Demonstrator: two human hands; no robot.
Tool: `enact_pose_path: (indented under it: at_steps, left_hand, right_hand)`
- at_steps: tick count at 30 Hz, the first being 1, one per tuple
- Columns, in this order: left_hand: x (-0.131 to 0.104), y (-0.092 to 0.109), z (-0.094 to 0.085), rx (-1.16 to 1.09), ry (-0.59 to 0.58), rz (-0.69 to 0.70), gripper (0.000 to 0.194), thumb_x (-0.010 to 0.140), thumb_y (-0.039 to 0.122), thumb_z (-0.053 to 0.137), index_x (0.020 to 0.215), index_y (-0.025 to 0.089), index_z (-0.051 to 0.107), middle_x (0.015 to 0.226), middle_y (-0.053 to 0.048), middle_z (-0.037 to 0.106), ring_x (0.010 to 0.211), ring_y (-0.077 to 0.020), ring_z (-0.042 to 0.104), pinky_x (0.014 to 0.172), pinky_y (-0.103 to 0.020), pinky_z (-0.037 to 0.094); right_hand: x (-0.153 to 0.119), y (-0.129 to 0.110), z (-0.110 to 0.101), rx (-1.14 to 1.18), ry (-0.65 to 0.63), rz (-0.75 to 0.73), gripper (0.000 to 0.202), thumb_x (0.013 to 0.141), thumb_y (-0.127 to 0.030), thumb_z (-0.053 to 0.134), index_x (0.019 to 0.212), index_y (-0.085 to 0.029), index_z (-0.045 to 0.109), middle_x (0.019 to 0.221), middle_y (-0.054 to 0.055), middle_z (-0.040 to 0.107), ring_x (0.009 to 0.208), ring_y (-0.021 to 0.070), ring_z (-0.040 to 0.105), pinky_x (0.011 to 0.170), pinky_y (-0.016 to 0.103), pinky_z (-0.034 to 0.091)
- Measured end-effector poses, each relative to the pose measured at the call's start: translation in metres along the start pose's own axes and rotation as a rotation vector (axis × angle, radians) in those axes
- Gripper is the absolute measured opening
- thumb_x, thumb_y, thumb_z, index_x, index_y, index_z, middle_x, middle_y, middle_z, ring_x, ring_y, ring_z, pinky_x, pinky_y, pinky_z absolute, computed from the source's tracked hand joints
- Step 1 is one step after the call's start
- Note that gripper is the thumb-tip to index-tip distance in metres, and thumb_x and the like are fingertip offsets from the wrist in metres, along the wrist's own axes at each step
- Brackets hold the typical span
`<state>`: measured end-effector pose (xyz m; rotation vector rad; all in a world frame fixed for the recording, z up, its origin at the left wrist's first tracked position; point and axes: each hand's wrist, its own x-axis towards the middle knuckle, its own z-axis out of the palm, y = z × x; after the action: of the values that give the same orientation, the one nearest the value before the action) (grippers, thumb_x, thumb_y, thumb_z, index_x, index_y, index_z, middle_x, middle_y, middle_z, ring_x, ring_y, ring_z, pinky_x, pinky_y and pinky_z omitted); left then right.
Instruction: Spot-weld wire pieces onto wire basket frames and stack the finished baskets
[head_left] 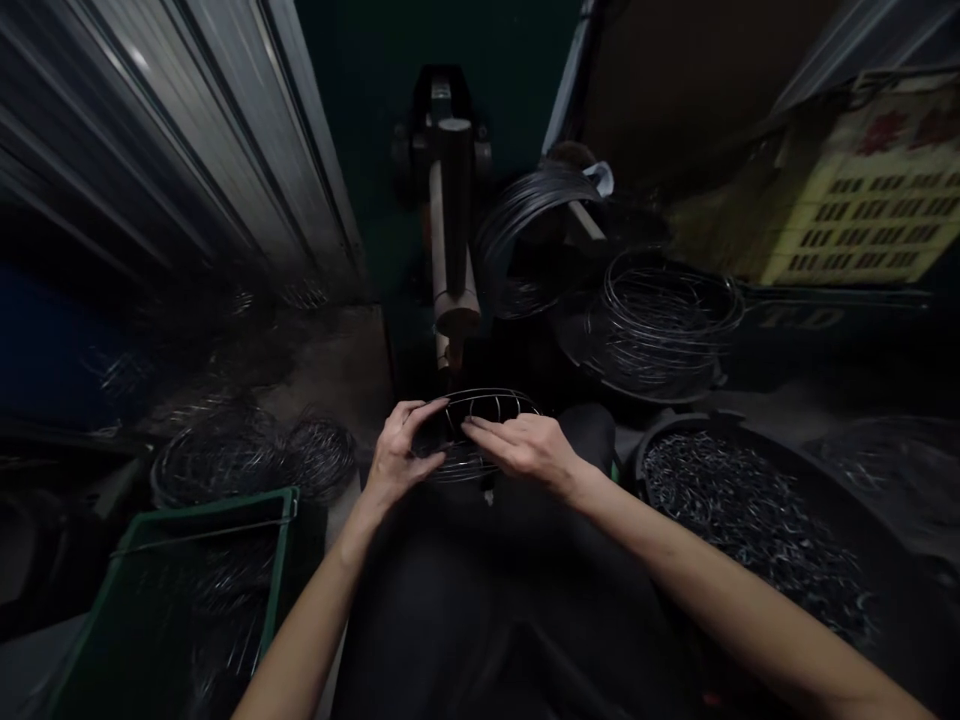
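Here we are, hands together in the middle of my view, and between them sits the wire frame [498, 406], a round thing with a curved rim on top and thin ribs, held low over the dark-clothed lap. My left hand [390, 455] has it by the left side, fingers up at the rim and thumb lower down by the bottom rings, gripping it between them. My right hand [525, 445] comes in from the other side, fingers reaching almost straight across the frame and touching it; the thumb is hidden, so I can't tell whether those fingers are closed on a wire. Just beyond the frame stands the post [456, 270], with a dark machine part [442, 105] behind it. Right of that hangs a thick coil [536, 195] of wire, and next along, loose wire rings [667, 320] are heaped over a dark basin [637, 388]. Nearer, by my right forearm, there's a big black tub [892, 540] full of short, shiny metal pieces [750, 520]. Up at far right, a yellow crate [855, 205] with red markings. Over on my left, a green crate [283, 550] holds dark, glinting stuff too dim to make out, and tangled wire bundles [225, 460] lie just past it, below the ridged metal sheet [202, 110].
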<state>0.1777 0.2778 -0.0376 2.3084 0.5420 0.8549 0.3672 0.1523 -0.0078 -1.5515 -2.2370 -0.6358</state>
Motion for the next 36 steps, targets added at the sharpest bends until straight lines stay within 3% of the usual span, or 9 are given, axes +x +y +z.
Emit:
enact_pose_path:
  at_steps: [5,10,18,32,36]
  left_hand:
    - [-0.003,-0.009,0.0,-0.035,0.031,0.028,0.061,0.069,0.017,0.069,0.126,0.024,0.049,0.113,-0.007,0.052,0.104,-0.0215,0.054,0.092,-0.038,0.048]
    - [-0.002,-0.015,-0.002,-0.021,0.056,0.06,0.061,0.07,0.02,0.071,0.127,0.025,0.05,0.115,-0.008,0.052,0.105,-0.0222,0.054,0.091,-0.039,0.048]
    - [0.009,-0.027,0.003,0.042,0.116,0.089,0.058,0.074,0.023,0.069,0.128,0.027,0.048,0.114,-0.008,0.055,0.109,-0.0235,0.052,0.092,-0.042,0.048]
    - [0.009,-0.042,0.014,0.053,0.175,0.125,0.053,0.076,0.024,0.068,0.126,0.027,0.049,0.113,-0.008,0.054,0.109,-0.0225,0.052,0.091,-0.042,0.048]
    - [0.021,-0.047,0.01,0.071,0.154,0.115,0.055,0.073,0.023,0.07,0.124,0.027,0.052,0.113,-0.008,0.053,0.109,-0.0231,0.053,0.092,-0.043,0.047]
  right_hand:
    - [0.009,0.006,-0.003,-0.076,0.167,-0.162,0.024,0.088,-0.01,0.054,0.106,-0.016,0.067,0.113,0.002,0.067,0.057,0.004,0.054,0.053,0.022,0.04]
    - [0.011,0.006,-0.001,-0.078,0.214,-0.167,0.022,0.09,-0.012,0.051,0.103,-0.017,0.069,0.113,0.003,0.067,0.055,0.0036,0.052,0.051,0.022,0.037]
    - [0.015,0.018,0.014,-0.02,-0.002,-0.08,0.033,0.093,-0.014,0.043,0.109,-0.028,0.067,0.119,0.0,0.063,0.057,0.0057,0.057,0.05,0.024,0.04]
    - [0.015,0.019,0.023,0.035,0.142,-0.098,0.029,0.09,-0.011,0.051,0.11,-0.025,0.065,0.117,0.003,0.064,0.056,0.0065,0.055,0.049,0.026,0.037]
    - [0.019,0.024,0.026,0.018,0.104,-0.074,0.03,0.091,-0.014,0.048,0.114,-0.026,0.064,0.119,0.002,0.063,0.058,0.007,0.056,0.051,0.027,0.039]
